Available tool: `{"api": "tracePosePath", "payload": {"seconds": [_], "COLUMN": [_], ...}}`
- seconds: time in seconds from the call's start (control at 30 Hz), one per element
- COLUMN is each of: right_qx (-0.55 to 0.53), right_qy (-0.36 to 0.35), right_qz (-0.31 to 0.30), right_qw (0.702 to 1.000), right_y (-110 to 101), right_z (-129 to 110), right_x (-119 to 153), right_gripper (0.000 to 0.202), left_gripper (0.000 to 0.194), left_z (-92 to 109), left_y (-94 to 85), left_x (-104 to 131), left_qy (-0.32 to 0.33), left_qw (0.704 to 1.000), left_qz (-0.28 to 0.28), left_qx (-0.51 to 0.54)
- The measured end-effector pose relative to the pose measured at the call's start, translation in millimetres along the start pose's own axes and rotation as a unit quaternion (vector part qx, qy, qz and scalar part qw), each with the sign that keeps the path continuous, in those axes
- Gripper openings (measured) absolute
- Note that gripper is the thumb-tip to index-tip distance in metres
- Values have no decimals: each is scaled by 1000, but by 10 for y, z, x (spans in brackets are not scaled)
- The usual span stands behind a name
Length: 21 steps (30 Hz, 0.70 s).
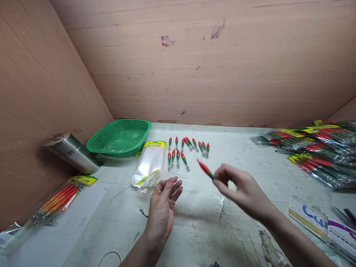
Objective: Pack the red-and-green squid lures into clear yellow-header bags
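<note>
In my right hand (236, 187) a red and green fishing lure (205, 169) is pinched by its green end, its red tip pointing up and left. My left hand (165, 207) is closed on a thin clear plastic sleeve (183, 180), whose edges barely show. The lure is held apart from the sleeve, to its right. Beyond both hands, several matching lures (178, 158) with hooked metallic ends lie in loose rows. Beside them on the left is a stack of clear bags (151, 163) with yellow "BCT LURE" headers.
A green basket (91, 145) stands at the back left near a metal flask (73, 154). Packed orange lures (59, 200) lie at the left. Packed red and green lures (322, 167) are piled at the right, above printed cards (308, 218). A rubber band (109, 253) lies in front.
</note>
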State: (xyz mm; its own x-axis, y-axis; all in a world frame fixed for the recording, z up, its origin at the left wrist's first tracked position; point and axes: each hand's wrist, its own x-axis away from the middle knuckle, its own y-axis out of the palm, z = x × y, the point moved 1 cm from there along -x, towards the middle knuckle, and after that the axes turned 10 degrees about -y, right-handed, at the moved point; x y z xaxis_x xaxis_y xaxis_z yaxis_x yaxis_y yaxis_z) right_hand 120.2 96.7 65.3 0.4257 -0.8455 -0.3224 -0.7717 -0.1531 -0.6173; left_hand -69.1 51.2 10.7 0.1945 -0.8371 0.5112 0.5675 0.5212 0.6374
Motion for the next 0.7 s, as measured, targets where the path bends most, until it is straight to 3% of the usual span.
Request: {"api": "tracePosePath", "payload": {"seconds": [0.07,0.13,0.2,0.3,0.57,0.7], "right_qx": [26,124,220,264,181,87], "right_qy": [-84,-136,-164,-189,-247,-226], "right_qz": [-31,0,41,40,95,84], "right_qw": [996,983,961,945,947,967], "right_y": [1,95,220,369,558,535], "right_z": [-132,-174,-155,-122,-266,-272], "right_x": [296,479,541,493,396,466], "right_gripper": [11,13,16,19,25,39], "left_gripper": [34,35,36,37,52,44], "left_z": [-24,-52,-81,-125,-197,-142], "left_y": [13,22,27,28,36,56], "left_x": [28,59,88,123,195,211], "left_qy": [-11,-29,-53,-84,-126,-113], "left_qw": [1000,1000,998,992,982,986], "left_qz": [-1,-9,-28,-64,-103,-104], "left_qx": [5,1,-20,-71,-95,-62]}}
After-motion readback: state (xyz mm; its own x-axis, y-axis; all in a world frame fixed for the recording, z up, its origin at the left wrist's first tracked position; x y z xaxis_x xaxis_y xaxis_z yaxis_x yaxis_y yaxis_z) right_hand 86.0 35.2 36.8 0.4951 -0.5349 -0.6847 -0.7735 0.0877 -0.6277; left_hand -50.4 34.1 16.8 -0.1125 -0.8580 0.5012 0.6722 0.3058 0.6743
